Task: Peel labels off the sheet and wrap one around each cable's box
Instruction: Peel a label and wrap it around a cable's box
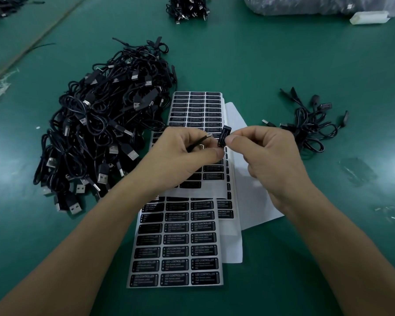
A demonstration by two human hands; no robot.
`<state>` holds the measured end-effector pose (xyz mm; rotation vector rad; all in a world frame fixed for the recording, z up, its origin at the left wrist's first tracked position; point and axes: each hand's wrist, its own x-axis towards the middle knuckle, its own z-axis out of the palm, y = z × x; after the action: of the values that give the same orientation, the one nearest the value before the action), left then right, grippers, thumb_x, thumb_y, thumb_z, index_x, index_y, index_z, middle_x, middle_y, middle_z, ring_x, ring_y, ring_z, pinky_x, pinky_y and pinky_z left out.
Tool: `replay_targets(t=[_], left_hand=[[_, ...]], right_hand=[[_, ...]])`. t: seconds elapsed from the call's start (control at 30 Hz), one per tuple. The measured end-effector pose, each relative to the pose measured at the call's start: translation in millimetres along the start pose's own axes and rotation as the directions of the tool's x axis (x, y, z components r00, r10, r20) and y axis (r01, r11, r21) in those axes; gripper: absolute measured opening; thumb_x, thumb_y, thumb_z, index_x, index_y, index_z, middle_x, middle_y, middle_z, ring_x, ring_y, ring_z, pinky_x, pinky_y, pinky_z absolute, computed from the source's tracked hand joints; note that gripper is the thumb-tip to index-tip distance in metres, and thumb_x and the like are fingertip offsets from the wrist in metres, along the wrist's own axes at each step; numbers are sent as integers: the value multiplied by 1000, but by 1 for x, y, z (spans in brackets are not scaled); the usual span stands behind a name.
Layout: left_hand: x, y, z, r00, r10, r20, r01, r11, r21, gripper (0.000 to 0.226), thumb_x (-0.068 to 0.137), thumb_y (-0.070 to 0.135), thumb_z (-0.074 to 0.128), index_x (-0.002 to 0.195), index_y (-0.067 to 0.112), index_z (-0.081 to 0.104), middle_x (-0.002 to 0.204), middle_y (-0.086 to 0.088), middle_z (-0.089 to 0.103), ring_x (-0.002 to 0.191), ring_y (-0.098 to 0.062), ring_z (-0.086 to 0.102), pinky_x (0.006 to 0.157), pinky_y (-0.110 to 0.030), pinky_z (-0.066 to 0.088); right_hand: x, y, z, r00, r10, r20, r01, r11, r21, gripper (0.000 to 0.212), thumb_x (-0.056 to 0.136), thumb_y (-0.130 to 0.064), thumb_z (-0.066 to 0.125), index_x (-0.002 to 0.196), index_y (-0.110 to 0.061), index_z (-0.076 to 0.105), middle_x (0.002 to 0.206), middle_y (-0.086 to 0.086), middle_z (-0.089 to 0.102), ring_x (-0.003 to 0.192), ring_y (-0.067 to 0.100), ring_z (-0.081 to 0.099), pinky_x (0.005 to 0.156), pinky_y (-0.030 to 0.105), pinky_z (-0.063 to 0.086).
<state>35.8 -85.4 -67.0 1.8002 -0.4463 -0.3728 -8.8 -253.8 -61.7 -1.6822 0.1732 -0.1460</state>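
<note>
Item: label sheet (176, 247), black "LED CONTROLLER" stickers in rows, lying flat beneath both forearms; several slots under the left wrist look already peeled. Item: left hand (187, 151), fingers curled round a thin black cable (202, 139), thumb tip against the lower end of the controller box (222, 136). Item: right hand (267, 156), thumb and forefinger pinching the box's other side; the box is held in the air between the two hands, above the sheets. Whether a label is already round it cannot be told. Risks, judged: a label started crooked would wrap askew or crease; adhesive may catch a fingertip; a tug on the cable could twist the box mid-wrap. Item: second label sheet (196, 108), just beyond the fingertips, overlapping white backing sheets (235, 119); a dropped sticker could land on these. Item: large heap of USB cables (96, 124), left of the left hand. Item: small cluster of cables (310, 128), right of the right hand; mixing the two groups would risk skipped or doubled boxes. Item: further cable bundle (187, 10), well beyond both hands.
</note>
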Motion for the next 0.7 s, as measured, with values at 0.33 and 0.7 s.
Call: replay_targets(t=[0.33,0.7], left_hand=[[4,6,-6,976,-188,-110,163,965,-205,46,84,51,37,87,21,71,55,13,33,45,-5,28,39,-18,25],[0,10,-8,980,30,-198,-53,992,-113,21,106,20,48,95,14,65,62,9,59,51,-4,47,47,-15,36]], right_hand=[[0,-10,-6,989,105,104,-137,911,390,47,91,-9,64,47,-24,64,59,-5,35,51,7,30,39,16,24],[-1,-10,-6,982,132,133,-178,881,437,39,90,-13,66,53,-25,65,59,-7,39,51,6,31,39,17,20]])
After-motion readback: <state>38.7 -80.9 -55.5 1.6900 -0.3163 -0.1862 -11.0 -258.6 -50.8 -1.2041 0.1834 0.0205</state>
